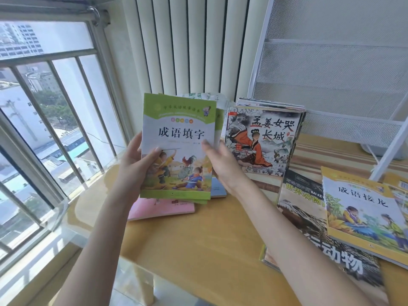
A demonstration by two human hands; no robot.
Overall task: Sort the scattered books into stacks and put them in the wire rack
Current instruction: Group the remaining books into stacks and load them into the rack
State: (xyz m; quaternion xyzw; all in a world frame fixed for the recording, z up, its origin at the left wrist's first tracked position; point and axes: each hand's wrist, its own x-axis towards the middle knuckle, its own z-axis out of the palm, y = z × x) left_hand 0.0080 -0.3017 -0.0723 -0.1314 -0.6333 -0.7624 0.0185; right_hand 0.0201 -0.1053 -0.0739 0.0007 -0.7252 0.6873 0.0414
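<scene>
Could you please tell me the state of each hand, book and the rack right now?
left hand, grips the green books' left edge.
right hand, pinches their right edge.
green books, closed, held upright.
pink book, closed, flat on the table.
picture-book stack, piled before the wire rack.
yellow book, closed, atop the black animal book.

Pink book half beneath green books
</scene>
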